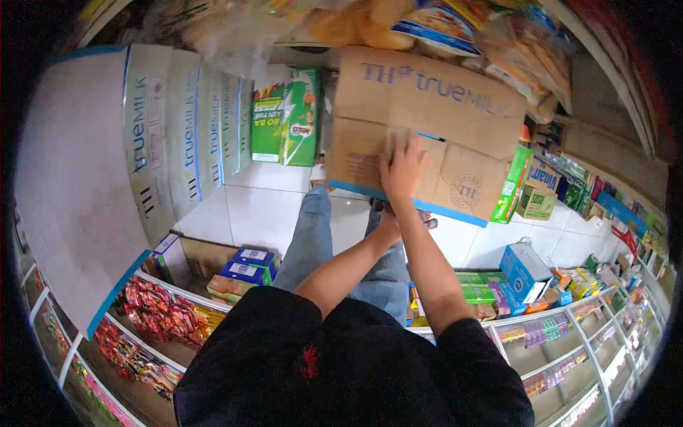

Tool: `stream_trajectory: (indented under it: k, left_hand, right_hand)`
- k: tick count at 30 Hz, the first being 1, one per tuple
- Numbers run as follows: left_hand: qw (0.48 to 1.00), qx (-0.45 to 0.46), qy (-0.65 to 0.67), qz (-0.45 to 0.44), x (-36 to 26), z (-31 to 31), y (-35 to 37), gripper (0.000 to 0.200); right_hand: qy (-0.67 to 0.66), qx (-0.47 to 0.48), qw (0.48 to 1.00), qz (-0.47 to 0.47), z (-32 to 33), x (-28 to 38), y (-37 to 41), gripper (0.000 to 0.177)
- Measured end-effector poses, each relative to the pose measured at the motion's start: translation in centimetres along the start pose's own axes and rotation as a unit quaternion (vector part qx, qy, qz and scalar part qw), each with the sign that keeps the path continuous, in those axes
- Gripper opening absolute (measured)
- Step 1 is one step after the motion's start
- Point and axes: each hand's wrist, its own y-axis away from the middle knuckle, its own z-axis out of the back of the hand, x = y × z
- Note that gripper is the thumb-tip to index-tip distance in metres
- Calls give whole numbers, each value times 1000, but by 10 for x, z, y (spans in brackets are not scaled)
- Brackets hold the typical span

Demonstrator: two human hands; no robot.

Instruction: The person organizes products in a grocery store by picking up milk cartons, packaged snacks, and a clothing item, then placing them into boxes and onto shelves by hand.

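A large brown TH true MILK carton with a blue near edge is tilted in front of me. My right hand lies on its upward face near the middle seam, fingers stretched out and slightly blurred. Lower down, my left hand is at the carton's near edge, crossed by my right forearm. The left fingers are hidden, so I cannot tell how they grip. A green Milo carton stands just left of the big carton, and a green box shows at its right edge.
Tall TH true MILK cartons line the left side. Shelves with red snack packets and a blue box are close around my body. Bagged goods lie at the far side. White floor tiles show around my legs.
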Motion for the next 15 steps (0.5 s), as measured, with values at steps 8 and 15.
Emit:
stream_trajectory:
  k: [8,15]
  left_hand:
    - [780,77,594,183,-54,-106,-2,42]
    - [885,123,367,258,-89,-153,-25,36]
  right_hand:
    - [-194,-59,979,8,115,-112,123,31]
    - [-605,-66,714,-346,122,-215,153,60]
